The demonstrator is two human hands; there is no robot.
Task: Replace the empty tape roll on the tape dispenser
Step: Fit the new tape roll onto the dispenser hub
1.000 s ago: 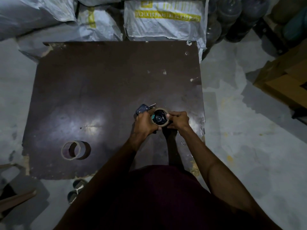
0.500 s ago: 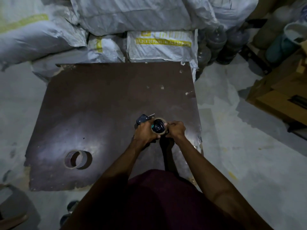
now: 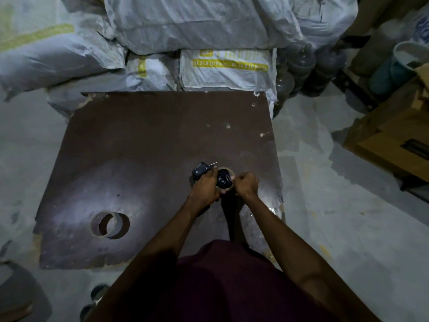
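Both arms are reaching forward over a dark brown board (image 3: pixel 139 159), wrists angled inward so the hands meet near its right side. The left hand (image 3: pixel 205 185) is curling its fingers around the black tape dispenser (image 3: pixel 201 170), whose head is poking out past the knuckles. The right hand (image 3: pixel 247 184) is closing its fingers against the rim of the tape roll (image 3: pixel 224 180) sitting on the dispenser's hub. An empty cardboard core (image 3: pixel 104 224) is lying well apart, toward the board's near-left corner.
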